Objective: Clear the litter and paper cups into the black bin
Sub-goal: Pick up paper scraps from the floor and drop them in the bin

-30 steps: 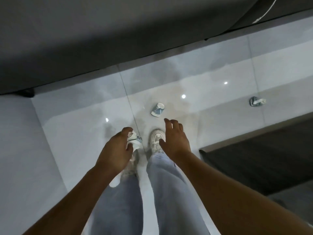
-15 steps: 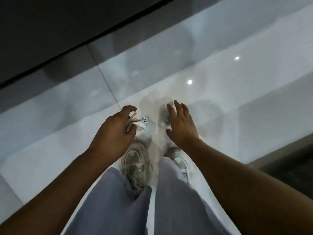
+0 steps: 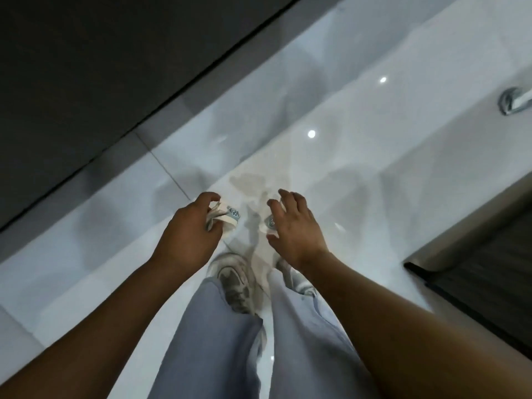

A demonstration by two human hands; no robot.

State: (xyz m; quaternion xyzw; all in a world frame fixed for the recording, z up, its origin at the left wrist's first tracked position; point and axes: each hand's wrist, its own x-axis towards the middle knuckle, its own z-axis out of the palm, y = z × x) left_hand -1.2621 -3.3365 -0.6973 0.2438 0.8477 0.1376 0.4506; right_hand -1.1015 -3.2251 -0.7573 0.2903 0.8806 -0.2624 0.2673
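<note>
Cup [image 3: 269, 226], white with blue print, sits at frame centre under the right hand [image 3: 293, 228]. The fingers are curled around it, thumb below and fingertips above; whether the grip is fully closed or the cup is off the floor cannot be told. A second cup [image 3: 230, 218], crushed and of the same print, is clamped in the left hand [image 3: 190, 234] just left of centre, with its rim sticking out toward the right. The two hands are near each other but apart. A third cup [image 3: 515, 100] lies on its side on the floor [image 3: 374, 156] at the upper right edge, well apart from both hands. The floor is glossy white tile, with a brownish stain just above the hands. Two worn white shoes [image 3: 234, 279] and pale blue trouser legs [image 3: 213, 341] occupy the lower centre. A dark surface [image 3: 86, 67] fills the upper left; a dark mat [image 3: 489, 263] lies at right.
</note>
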